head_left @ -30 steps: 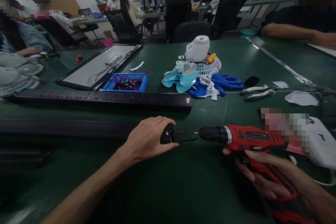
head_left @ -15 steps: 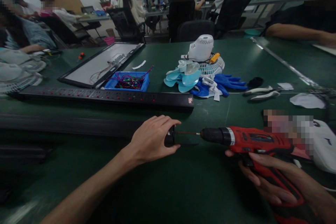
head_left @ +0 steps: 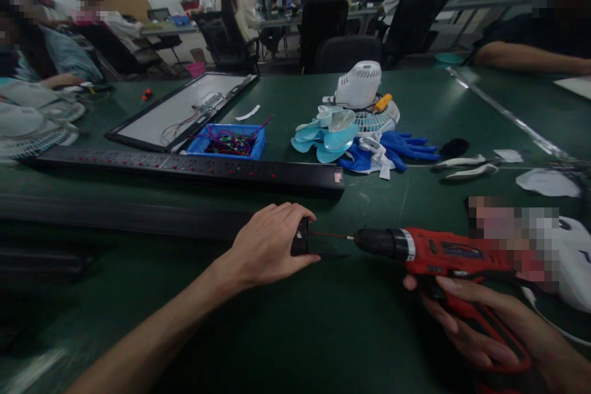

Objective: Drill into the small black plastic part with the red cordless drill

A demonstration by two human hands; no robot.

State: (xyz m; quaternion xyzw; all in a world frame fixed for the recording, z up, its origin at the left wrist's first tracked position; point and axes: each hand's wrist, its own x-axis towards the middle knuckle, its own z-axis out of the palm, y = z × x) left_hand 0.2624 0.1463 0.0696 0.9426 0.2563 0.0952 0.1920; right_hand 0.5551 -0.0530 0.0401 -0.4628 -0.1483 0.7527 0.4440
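The only view looks from the person's head, forward and down across the green table (head_left: pixel 425 98). The hands (head_left: pixel 265 243) are close to it, the office chairs (head_left: pixel 422 18) well beyond.

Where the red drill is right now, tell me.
In the head view, the red drill is right of centre in the right hand, its bit pointing left at the black bar gripped by the left hand.

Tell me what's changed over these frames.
Nothing was taken up or released; the whole scene slid slightly right in view, probably from head movement. The left grip stays on the end of the long black bar, the right grip on the red power drill.
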